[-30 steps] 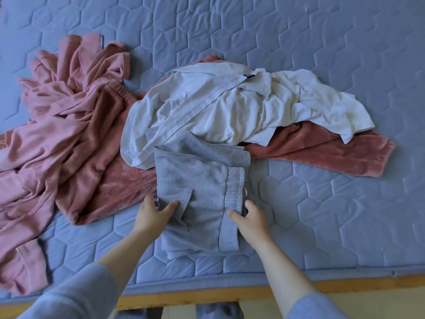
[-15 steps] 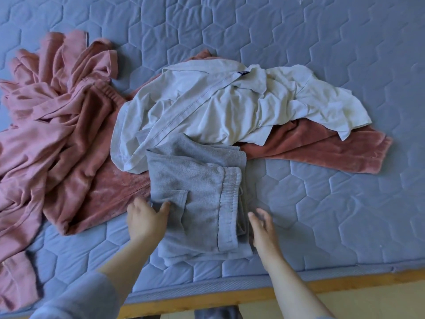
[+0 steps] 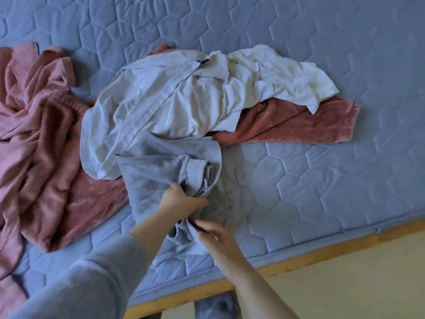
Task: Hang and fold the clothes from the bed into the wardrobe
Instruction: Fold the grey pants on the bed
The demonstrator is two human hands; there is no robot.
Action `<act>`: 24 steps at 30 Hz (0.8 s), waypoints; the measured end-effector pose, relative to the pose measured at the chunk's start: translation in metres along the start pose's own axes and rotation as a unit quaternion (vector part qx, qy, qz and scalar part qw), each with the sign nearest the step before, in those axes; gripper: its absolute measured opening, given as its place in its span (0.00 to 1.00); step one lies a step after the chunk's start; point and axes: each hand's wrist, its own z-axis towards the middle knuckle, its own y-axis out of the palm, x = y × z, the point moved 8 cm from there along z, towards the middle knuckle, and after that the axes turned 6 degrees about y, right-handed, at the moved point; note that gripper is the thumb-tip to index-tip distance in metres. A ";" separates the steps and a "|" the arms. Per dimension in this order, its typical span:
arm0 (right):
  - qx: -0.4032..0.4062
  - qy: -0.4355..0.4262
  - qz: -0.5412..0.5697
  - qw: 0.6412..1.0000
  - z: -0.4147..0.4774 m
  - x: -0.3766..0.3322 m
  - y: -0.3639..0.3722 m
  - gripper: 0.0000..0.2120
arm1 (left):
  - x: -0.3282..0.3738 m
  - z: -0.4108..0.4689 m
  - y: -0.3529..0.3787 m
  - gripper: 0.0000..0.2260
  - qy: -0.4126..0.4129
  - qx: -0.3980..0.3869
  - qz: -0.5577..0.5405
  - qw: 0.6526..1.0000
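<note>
Quilted mattress, grey garment lengthwise near-to-far

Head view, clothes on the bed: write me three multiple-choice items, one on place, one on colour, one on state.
1. Where is the white shirt relative to the grey garment?
A. farther up the bed, touching it
B. on the floor
C. hanging off the bed's edge

2. What colour is the cloth showing under the shirt's right end?
A. pink
B. green
C. black

3. What are the left hand and right hand doing?
A. resting flat on the mattress
B. gripping the grey garment
C. lifting the shirt

Answers:
1. A: the shirt lies beyond the grey garment, meeting its far edge.
2. A: it plainly shows pink.
3. B: both hands clutch grey fabric.
</note>
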 end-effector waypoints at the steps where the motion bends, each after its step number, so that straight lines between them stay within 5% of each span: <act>1: 0.000 0.010 0.004 1.000 -0.001 0.004 -0.001 0.19 | -0.002 0.003 -0.006 0.19 0.014 0.009 0.015 1.000; 4: 0.066 0.014 0.002 0.998 0.002 0.013 -0.023 0.14 | -0.016 0.008 -0.019 0.12 0.023 0.025 -0.023 0.999; 9: 0.267 -0.038 -0.166 0.949 0.014 -0.001 -0.083 0.15 | -0.052 0.000 -0.054 0.10 -0.030 0.075 -0.144 0.986; 15: 0.193 -0.007 -0.293 0.936 0.058 -0.018 -0.067 0.32 | -0.067 -0.019 -0.094 0.18 -0.038 0.098 -0.189 0.976; 20: 0.186 -0.032 -0.346 0.919 0.058 -0.026 -0.068 0.03 | -0.058 -0.020 -0.096 0.13 -0.041 0.095 -0.216 0.971; 24: 0.155 -0.029 -0.486 0.860 0.031 0.001 -0.093 0.04 | -0.056 -0.018 -0.096 0.10 -0.042 0.094 -0.224 0.969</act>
